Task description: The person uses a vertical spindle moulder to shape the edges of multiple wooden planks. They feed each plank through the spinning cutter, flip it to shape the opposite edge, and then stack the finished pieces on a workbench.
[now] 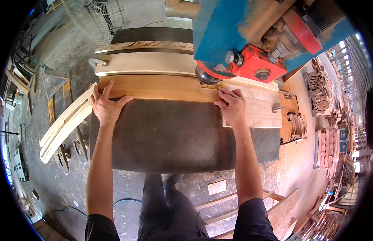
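Note:
A long, smooth wooden board [158, 87] lies flat on the dark machine table [170, 134], its far edge along a paler wooden strip [148, 63]. My left hand [105, 105] grips the board's left end, thumb at the near edge and fingers over the top. At the other end my right hand [233, 106] pinches the near corner between thumb and bent fingers. Just beyond my right hand, the round dark cutter head [208, 75] of a woodworking machine sits at the board's far edge, under a red bracket [256, 64].
The blue machine body [218, 32] overhangs the far right. A pale board [258, 106] with a bolt lies right of my right hand. Curved wooden strips [68, 124] rest at the left. Stacked wood pieces [321, 92] stand far right; a wooden frame [222, 207] lies on the floor.

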Demonstrator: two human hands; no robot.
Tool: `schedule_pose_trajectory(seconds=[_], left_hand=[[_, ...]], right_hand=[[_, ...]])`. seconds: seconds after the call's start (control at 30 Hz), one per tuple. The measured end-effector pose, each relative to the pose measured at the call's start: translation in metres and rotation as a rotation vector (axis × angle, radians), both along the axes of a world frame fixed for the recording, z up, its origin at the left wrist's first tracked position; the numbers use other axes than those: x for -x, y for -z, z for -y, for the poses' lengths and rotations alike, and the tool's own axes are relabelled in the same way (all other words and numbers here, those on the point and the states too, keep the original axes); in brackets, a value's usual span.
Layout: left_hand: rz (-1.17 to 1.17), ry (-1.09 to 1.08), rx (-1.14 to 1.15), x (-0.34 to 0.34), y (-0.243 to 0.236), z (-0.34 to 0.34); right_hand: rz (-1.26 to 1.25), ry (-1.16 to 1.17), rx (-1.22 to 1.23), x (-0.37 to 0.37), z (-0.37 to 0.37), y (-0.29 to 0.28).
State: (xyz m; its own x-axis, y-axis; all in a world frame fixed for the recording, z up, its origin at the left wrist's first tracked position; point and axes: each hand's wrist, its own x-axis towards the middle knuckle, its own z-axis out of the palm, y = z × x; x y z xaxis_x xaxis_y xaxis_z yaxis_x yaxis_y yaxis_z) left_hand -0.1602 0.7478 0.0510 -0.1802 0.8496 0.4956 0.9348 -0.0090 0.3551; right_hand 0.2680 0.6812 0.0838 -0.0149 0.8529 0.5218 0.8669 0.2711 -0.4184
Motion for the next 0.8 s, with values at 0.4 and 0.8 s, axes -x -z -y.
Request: schedule_pose_trajectory(seconds=[0.4, 0.8], left_hand=[[-0.014, -0.003, -0.001, 0.0009, 0.0014, 0.0003], [0.001, 0.004, 0.006, 0.0010, 0.0011, 0.0010]], right_hand=[[0.001, -0.014, -0.008, -0.0009, -0.0009, 0.0008], [0.003, -0.015, 0.004, -0.0022, -0.0005, 0.0038]])
